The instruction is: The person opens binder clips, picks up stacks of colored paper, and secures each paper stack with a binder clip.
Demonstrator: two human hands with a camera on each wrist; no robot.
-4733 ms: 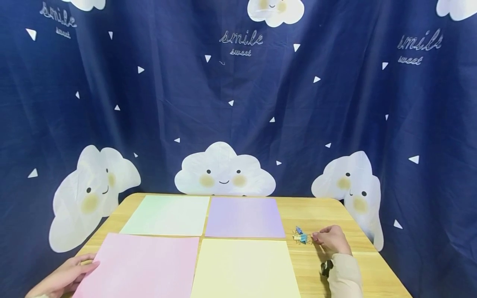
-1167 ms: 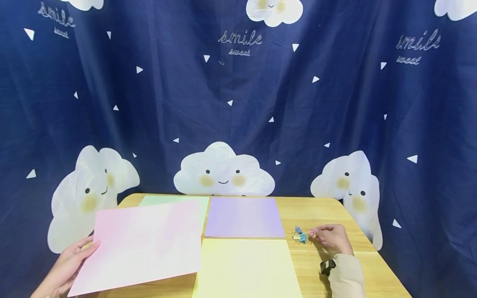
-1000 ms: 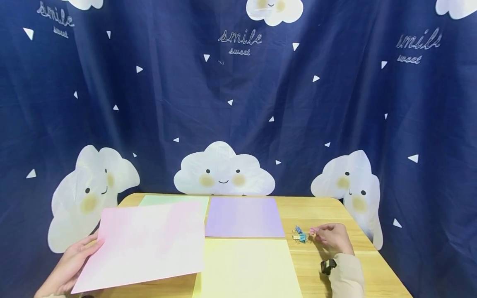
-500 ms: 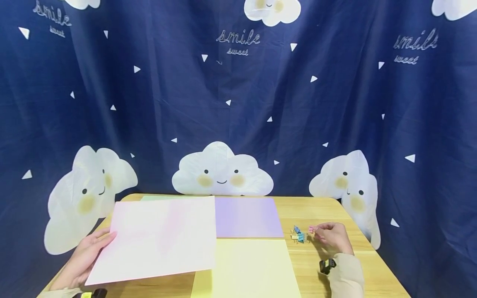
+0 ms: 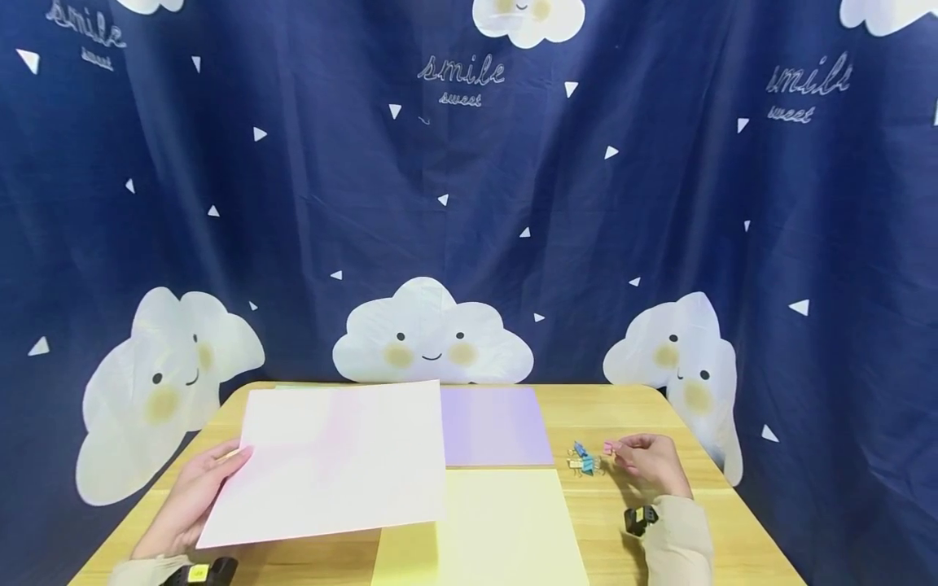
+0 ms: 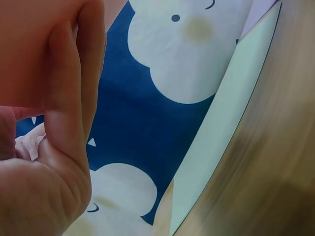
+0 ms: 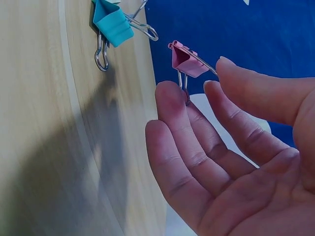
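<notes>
Head view: the left hand (image 5: 196, 492) pinches the pink sheet (image 5: 333, 464) by its left edge above the counter (image 5: 601, 407), long axis running left to right; the right hand (image 5: 652, 462) pinches a pink clip (image 5: 609, 448) near blue clips (image 5: 588, 465). Left wrist: fingers (image 6: 66, 98) lie against the sheet. Right wrist: the clip's body points away from the palm.

My sheet (image 5: 337, 464): smooth, matt paper. My clip (image 7: 189, 63): metal (satin colour coat, partly bare and shiny). Table (image 5: 615, 407): smooth wood grain. Curtain (image 5: 366, 212): matt, creased cloth.
</notes>
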